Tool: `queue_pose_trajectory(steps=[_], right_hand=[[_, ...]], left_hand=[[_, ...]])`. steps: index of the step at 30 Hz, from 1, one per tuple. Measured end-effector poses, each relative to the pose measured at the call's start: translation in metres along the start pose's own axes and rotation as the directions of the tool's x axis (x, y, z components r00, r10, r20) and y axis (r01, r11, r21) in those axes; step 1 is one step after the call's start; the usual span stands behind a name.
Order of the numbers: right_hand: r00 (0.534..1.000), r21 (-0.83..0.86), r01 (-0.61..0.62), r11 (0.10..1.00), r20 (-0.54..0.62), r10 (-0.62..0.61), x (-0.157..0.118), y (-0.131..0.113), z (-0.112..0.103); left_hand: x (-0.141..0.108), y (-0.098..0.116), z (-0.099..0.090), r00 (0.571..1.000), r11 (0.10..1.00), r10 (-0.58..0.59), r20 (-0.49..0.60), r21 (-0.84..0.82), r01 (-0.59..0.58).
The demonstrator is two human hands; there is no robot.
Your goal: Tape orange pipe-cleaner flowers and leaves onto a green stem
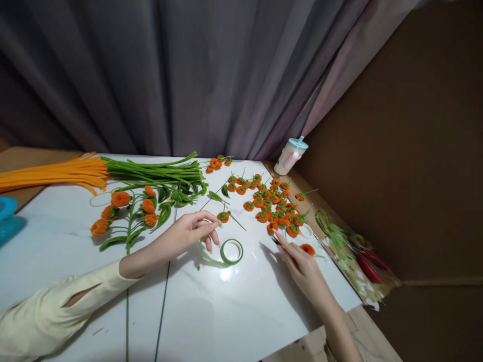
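My left hand (198, 229) is over the middle of the white board, thumb and forefinger pinched together. Whatever they grip, if anything, is too small to make out. Just beyond the fingertips lies a small orange chenille fruit with a green cap (223, 217). A roll of green tape (231, 251) rests below that hand, its loose end trailing left. My right hand (300, 261) reaches to the near edge of a pile of similar orange pieces (278, 203). Its fingers are closed at an orange piece (272, 228); a small dark thing shows by them, its kind unclear.
An assembled stem with orange heads (130, 221) lies left, below green (154, 171) and orange pipe cleaners (56, 171). A lidded cup (291, 156) stands at the back right. Red-handled pliers (368, 266) and green scraps (339, 246) lie right. A blue object (8, 221) is far left.
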State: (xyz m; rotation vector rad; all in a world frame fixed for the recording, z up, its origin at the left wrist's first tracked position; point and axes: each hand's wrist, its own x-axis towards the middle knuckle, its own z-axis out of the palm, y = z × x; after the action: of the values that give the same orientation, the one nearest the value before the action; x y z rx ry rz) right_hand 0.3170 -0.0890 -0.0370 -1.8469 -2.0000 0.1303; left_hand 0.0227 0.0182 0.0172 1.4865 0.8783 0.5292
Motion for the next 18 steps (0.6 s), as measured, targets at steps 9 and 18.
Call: queue_pose_trajectory(steps=[9,18], right_hand=[[0.975,-0.424,0.220,0.878,0.118,-0.187,0.032,0.000,0.032],[0.960,-0.509,0.262,0.820,0.221,-0.170,0.056,-0.002,0.032]], left_hand=[[0.003,-0.002,-0.002,1.000,1.000,-0.008,-0.013,-0.001,0.008],[0.004,-0.004,-0.003,1.000,1.000,0.004,-0.010,-0.015,-0.004]])
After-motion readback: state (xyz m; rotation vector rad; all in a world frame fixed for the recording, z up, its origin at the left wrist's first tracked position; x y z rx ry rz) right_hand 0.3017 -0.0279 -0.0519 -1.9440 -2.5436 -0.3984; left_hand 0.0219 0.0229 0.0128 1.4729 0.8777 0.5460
